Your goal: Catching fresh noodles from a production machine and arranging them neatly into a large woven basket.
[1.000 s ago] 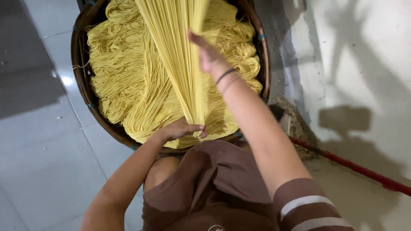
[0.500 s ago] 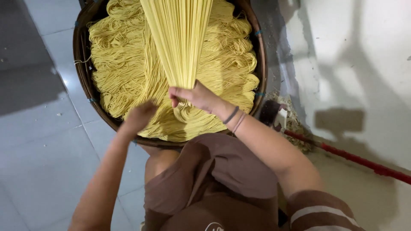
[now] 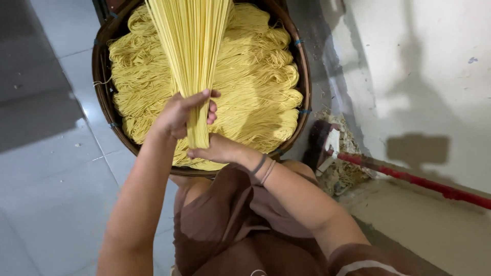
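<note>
Item one: our left hand (image 3: 181, 115), at the centre of the frame, is wrapped around a hanging bundle of noodles (image 3: 192, 46). The fingers (image 3: 210, 107) curl across the front of the strands and clench them just above their lower ends.

Item two: our right hand (image 3: 217, 150), directly below the left, lies against the bottom tip of the same bundle. The thumb and fingers press on the strand ends; we cannot tell whether it is gripping them fully or only steadying them. Two thin bracelets (image 3: 263, 168) sit on that wrist.

Item three: the bundle itself, pale yellow and straight, drops from the top edge of the frame and narrows to where our hands meet it. It hangs over the near half of the basket.

Item four: a round woven basket (image 3: 99, 82), dark brown, fills the upper centre of the frame. It holds coiled skeins of yellow noodles (image 3: 261, 87), laid in rows and piled up to the rim.

Item five: a brown garment (image 3: 230, 225) covers our lap in the lower centre, just below the basket rim.

Item six: a red pole (image 3: 424, 183) runs along the right side, slanting toward the lower right corner. Beside its near end lies a heap of scraps (image 3: 342, 168).

Item seven: a grey tiled floor (image 3: 46, 168) takes the left of the frame, and a pale wall (image 3: 424, 61) the upper right.
</note>
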